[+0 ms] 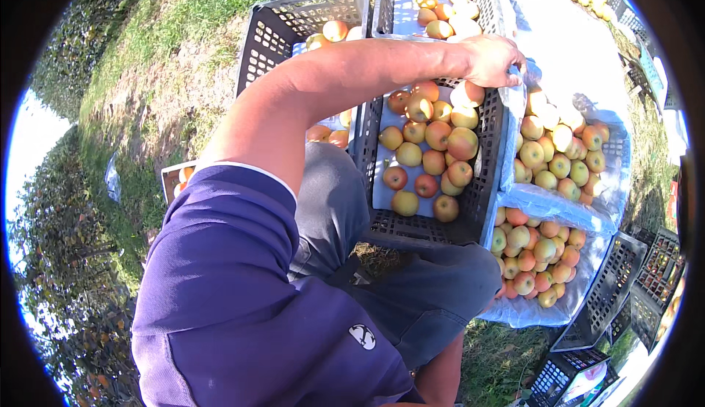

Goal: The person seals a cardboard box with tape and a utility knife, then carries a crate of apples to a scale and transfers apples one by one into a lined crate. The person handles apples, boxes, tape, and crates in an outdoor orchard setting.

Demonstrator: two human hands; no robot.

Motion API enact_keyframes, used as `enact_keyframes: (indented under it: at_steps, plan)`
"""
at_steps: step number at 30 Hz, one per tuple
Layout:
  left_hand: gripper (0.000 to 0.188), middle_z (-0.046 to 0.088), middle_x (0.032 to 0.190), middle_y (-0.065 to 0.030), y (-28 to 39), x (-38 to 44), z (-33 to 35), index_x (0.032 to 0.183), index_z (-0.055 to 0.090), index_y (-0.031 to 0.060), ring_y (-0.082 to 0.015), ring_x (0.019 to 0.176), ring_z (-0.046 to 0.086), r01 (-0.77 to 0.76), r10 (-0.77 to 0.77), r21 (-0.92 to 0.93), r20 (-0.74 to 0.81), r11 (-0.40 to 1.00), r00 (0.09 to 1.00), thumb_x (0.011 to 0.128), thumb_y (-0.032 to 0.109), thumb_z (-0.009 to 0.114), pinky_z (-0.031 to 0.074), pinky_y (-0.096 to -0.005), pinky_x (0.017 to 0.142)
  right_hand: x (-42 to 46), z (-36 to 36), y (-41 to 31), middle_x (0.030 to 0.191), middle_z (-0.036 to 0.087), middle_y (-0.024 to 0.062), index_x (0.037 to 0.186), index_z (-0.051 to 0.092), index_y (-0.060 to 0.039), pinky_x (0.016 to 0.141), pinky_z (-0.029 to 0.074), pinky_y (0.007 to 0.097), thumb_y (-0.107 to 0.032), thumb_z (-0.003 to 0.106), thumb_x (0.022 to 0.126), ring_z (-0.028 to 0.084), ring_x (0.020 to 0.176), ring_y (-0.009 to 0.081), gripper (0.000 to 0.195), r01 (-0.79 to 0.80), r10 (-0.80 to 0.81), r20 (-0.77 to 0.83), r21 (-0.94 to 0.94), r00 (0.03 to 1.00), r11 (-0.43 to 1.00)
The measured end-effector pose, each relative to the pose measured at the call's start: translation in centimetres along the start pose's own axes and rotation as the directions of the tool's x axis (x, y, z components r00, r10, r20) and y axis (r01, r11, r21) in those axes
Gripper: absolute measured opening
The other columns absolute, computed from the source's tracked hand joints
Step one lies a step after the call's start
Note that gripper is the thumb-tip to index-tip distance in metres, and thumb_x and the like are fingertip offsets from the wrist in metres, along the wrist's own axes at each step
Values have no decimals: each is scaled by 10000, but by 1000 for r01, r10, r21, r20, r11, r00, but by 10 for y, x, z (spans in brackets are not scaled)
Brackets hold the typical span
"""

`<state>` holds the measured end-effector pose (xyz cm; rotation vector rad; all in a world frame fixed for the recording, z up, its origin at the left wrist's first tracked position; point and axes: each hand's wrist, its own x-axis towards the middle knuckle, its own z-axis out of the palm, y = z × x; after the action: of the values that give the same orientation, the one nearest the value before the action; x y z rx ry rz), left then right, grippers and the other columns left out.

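Observation:
My left arm reaches across the crates. My left hand (492, 61) has its fingers curled at the edge of a translucent plastic liner (513, 110), over a crate's side wall. Below the forearm, a black plastic crate (424, 229) holds loose red-and-yellow apples (437, 135) on a pale sheet. To its right, a lined crate holds many apples (559, 165). Another lined crate with apples (529, 258) stands nearer my knee. Of my right arm only the forearm (442, 368) shows at the bottom; the right hand is hidden behind my thigh and knee.
Two more black crates with apples, one at the upper left (264, 40) and one at the top (384, 7), stand beyond my arm. Stacked black crates (600, 291) stand at the right. Grass (165, 71) and leafy trees (60, 230) lie to the left.

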<state>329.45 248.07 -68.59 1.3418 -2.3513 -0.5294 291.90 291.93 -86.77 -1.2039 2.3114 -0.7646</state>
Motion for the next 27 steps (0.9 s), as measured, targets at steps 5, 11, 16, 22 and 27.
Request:
enact_keyframes:
  at_steps: [5,11,16,22,27]
  plan:
    - [427,792,1139,-194,-125,-200,-131,1227,777,35,-301,1006,802,391,-373,88,-176,916,911,995,394,767,634,-418,935,6,-1,8,1062,735,156,1294,712,-17,822,553,425,-339,745,1036,698,929,305,414,-6,5,-12,-48,1000,999]
    - [804,701,1404,-172,-235,-409,-68,1568,579,178,-346,1257,718,590,-745,488,219,643,630,859,367,907,593,-473,1045,5,-3,17,1081,739,171,1306,710,-6,833,553,430,-361,727,1052,700,944,313,437,-60,58,-28,-82,998,995]
    - [1077,631,1434,-171,-240,-463,-13,1664,454,208,-370,1214,733,460,-722,560,476,689,503,736,259,997,622,-495,956,5,-6,19,1097,742,183,1316,708,4,843,554,433,-380,712,1066,702,957,321,458,-100,95,-54,-98,994,990]
    - [1016,628,1415,-194,-241,-476,10,1632,473,164,-387,1189,739,559,-709,439,372,703,600,740,226,957,622,-498,946,6,-12,18,1116,746,198,1328,706,16,854,554,438,-402,694,1083,703,972,330,484,-135,128,-79,-97,989,986]
    - [897,718,1259,-145,-255,-484,-11,1531,520,105,-287,1094,760,834,-803,-73,234,547,548,766,302,945,610,-433,888,20,-11,12,1132,749,211,1338,704,25,863,554,441,-420,678,1096,705,984,337,507,-147,140,-88,-74,986,986]
